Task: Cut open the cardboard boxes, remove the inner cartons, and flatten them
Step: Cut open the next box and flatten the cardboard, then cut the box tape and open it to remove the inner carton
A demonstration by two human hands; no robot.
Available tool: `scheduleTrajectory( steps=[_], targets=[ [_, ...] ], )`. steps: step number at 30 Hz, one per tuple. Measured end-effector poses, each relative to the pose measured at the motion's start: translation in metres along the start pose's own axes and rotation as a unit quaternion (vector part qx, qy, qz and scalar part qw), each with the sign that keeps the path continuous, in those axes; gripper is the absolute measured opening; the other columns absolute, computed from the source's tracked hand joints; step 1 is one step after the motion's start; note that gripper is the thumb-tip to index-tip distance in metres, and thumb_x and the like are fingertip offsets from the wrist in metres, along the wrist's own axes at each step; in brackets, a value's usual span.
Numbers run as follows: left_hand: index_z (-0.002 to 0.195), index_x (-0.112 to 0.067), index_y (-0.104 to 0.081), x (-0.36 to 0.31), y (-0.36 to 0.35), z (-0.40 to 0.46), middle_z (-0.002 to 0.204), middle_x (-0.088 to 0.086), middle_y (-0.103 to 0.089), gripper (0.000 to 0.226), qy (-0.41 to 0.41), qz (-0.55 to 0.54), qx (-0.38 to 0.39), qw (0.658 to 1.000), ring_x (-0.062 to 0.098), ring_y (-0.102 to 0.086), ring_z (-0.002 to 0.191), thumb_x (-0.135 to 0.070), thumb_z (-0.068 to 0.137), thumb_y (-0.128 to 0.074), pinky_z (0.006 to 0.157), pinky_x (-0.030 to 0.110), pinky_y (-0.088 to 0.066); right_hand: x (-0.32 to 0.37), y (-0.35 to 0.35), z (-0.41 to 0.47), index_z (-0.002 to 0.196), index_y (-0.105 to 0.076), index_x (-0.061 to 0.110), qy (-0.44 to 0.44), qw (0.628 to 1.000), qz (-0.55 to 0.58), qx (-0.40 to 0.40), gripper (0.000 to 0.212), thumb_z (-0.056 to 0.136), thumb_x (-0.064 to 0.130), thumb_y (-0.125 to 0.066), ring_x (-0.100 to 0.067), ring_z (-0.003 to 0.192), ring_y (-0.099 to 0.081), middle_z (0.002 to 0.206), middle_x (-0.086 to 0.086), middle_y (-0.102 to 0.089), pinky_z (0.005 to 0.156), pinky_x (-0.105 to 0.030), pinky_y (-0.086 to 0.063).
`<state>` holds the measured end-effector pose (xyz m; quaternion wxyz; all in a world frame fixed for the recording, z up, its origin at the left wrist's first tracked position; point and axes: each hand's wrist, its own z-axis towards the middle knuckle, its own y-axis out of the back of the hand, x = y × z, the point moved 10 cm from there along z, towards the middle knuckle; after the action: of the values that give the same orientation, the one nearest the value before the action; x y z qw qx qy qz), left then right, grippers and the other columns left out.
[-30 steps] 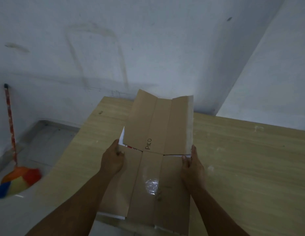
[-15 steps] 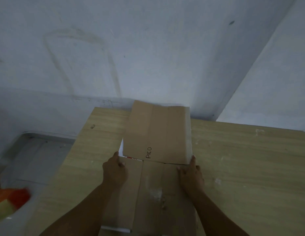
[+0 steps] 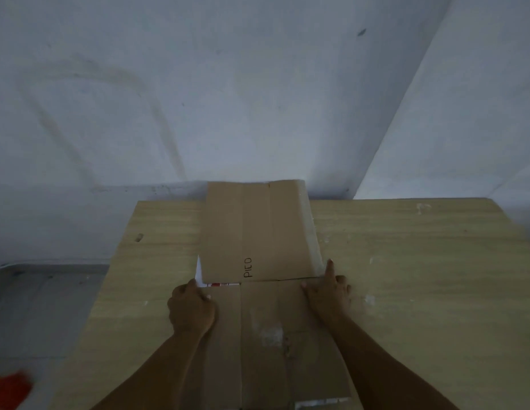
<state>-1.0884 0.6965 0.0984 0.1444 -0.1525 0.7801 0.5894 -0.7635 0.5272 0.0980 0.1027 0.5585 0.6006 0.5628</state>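
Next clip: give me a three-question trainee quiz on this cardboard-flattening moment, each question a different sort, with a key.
1. True or false: the cardboard stands upright as a closed box on the table.
2. Which word is handwritten on the cardboard? A) PICO B) FRAGILE C) TOP
3. Fill in: the left hand and right hand press on the cardboard near its cross ____.

Key: 1. False, it lies opened out and nearly flat. 2. A. 3. Fold, with one hand at each side edge.
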Motion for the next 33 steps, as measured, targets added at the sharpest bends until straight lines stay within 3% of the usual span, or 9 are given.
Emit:
scheduleTrajectory(
  steps=[4, 8, 11, 14, 18, 23, 28, 31, 33],
  targets=[
    [0.120, -0.006, -0.066, -0.036, 0.029, -0.015, 0.109, 0.022, -0.063, 0.057, -0.097, -0.089, -0.100, 0.986, 0.045, -0.057, 0.097, -0.026, 0.070, -0.049, 0.080, 0.050, -0.049, -0.010, 0.032, -0.015, 0.151, -0.040, 0.022, 0.028, 0.997, 0.011, -0.071, 0.061, 0.097, 0.048, -0.055, -0.031, 0.121, -0.051, 0.133, -0.011, -0.055, 0.100, -0.041, -0.041],
    [0.105, -0.005, -0.072, -0.104, 0.009, -0.037, 0.099, 0.013, -0.069, 0.055, -0.284, -0.111, -0.044, 0.951, 0.037, -0.063, 0.093, -0.034, 0.073, -0.039, 0.083, 0.043, -0.052, -0.043, 0.071, -0.043, 0.132, -0.063, 0.020, 0.010, 0.989, 0.019, -0.149, 0.042, 0.099, 0.044, -0.052, -0.025, 0.108, -0.062, 0.119, -0.004, -0.067, 0.090, -0.037, -0.050],
    [0.105, -0.003, -0.073, -0.154, -0.020, -0.071, 0.101, 0.015, -0.070, 0.052, -0.392, -0.057, -0.002, 0.918, 0.037, -0.063, 0.094, -0.033, 0.077, -0.040, 0.085, 0.039, -0.050, -0.077, 0.100, -0.070, 0.130, -0.064, 0.017, -0.021, 0.980, 0.027, -0.198, 0.043, 0.100, 0.044, -0.050, -0.027, 0.110, -0.061, 0.120, -0.005, -0.067, 0.092, -0.040, -0.050],
    [0.105, -0.004, -0.073, -0.201, -0.047, -0.115, 0.099, 0.016, -0.069, 0.049, -0.456, -0.045, 0.045, 0.888, 0.038, -0.064, 0.090, -0.033, 0.078, -0.044, 0.080, 0.038, -0.052, -0.118, 0.128, -0.104, 0.130, -0.064, 0.017, -0.067, 0.965, 0.032, -0.251, 0.042, 0.101, 0.043, -0.048, -0.028, 0.112, -0.058, 0.121, -0.006, -0.066, 0.092, -0.040, -0.048],
    [0.105, -0.002, -0.074, -0.257, -0.073, -0.192, 0.101, 0.017, -0.071, 0.044, -0.533, -0.055, 0.095, 0.839, 0.038, -0.065, 0.094, -0.029, 0.078, -0.051, 0.088, 0.042, -0.052, -0.177, 0.158, -0.156, 0.133, -0.061, 0.019, -0.142, 0.945, 0.023, -0.293, 0.044, 0.102, 0.045, -0.043, -0.025, 0.117, -0.055, 0.127, -0.004, -0.063, 0.097, -0.040, -0.043],
    [0.117, -0.003, -0.070, -0.311, -0.098, -0.280, 0.112, 0.015, -0.068, 0.036, -0.601, -0.066, 0.149, 0.783, 0.036, -0.060, 0.104, -0.018, 0.084, -0.068, 0.092, 0.039, -0.048, -0.243, 0.195, -0.215, 0.133, -0.061, 0.021, -0.224, 0.910, 0.027, -0.348, 0.046, 0.101, 0.048, -0.043, -0.023, 0.119, -0.055, 0.131, -0.003, -0.063, 0.098, -0.038, -0.042],
    [0.126, -0.006, -0.066, -0.350, -0.121, -0.356, 0.122, 0.011, -0.065, 0.040, -0.643, -0.053, 0.193, 0.740, 0.032, -0.055, 0.114, -0.022, 0.089, -0.066, 0.097, 0.036, -0.043, -0.290, 0.227, -0.260, 0.133, -0.061, 0.021, -0.266, 0.883, 0.029, -0.386, 0.049, 0.100, 0.053, -0.045, -0.025, 0.121, -0.054, 0.131, -0.003, -0.063, 0.099, -0.041, -0.041],
    [0.137, -0.008, -0.057, -0.372, -0.137, -0.399, 0.134, 0.010, -0.057, 0.051, -0.669, -0.023, 0.203, 0.715, 0.029, -0.047, 0.125, -0.029, 0.092, -0.062, 0.103, 0.035, -0.039, -0.316, 0.247, -0.274, 0.141, -0.052, 0.020, -0.274, 0.881, 0.006, -0.386, 0.058, 0.098, 0.058, -0.043, -0.028, 0.127, -0.048, 0.139, -0.005, -0.056, 0.100, -0.043, -0.040],
    [0.145, -0.009, -0.046, -0.386, -0.150, -0.428, 0.145, 0.010, -0.048, 0.061, -0.682, 0.001, 0.212, 0.700, 0.029, -0.039, 0.133, -0.037, 0.093, -0.059, 0.108, 0.038, -0.036, -0.339, 0.256, -0.280, 0.150, -0.038, 0.021, -0.288, 0.884, -0.006, -0.367, 0.072, 0.095, 0.067, -0.039, -0.031, 0.139, -0.036, 0.153, -0.008, -0.042, 0.109, -0.046, -0.036]
  ],
)
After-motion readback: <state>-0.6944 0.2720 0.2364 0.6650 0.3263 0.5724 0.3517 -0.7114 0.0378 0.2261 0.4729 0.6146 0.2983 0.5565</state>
